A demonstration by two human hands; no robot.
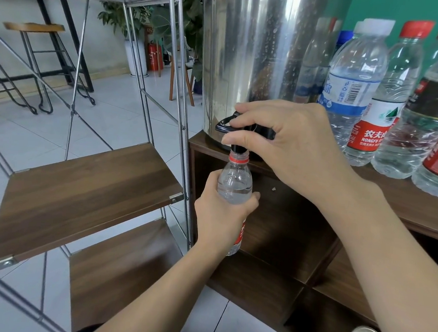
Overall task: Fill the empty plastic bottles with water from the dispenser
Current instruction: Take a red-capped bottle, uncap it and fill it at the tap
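The left hand (pixel 222 213) grips the bottle (pixel 234 185) upright beneath the dispenser (pixel 247 63) at the desk's (pixel 406 206) left corner, catching water, while the right hand (pixel 287 147) pinches the tap (pixel 229 126).

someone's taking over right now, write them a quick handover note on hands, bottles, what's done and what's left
Left hand grips the uncapped bottle round its middle, mouth right under the black spout.
Right hand holds the black tap lever of the steel dispenser, fingers curled over it.
The held bottle shows water in its upper body, so filling looks nearly done; no stream is visible.
Capped bottles stand on the wooden cabinet right of the dispenser; several hold water.
Left: top up, release the lever, cap the bottle, and fill any still empty.
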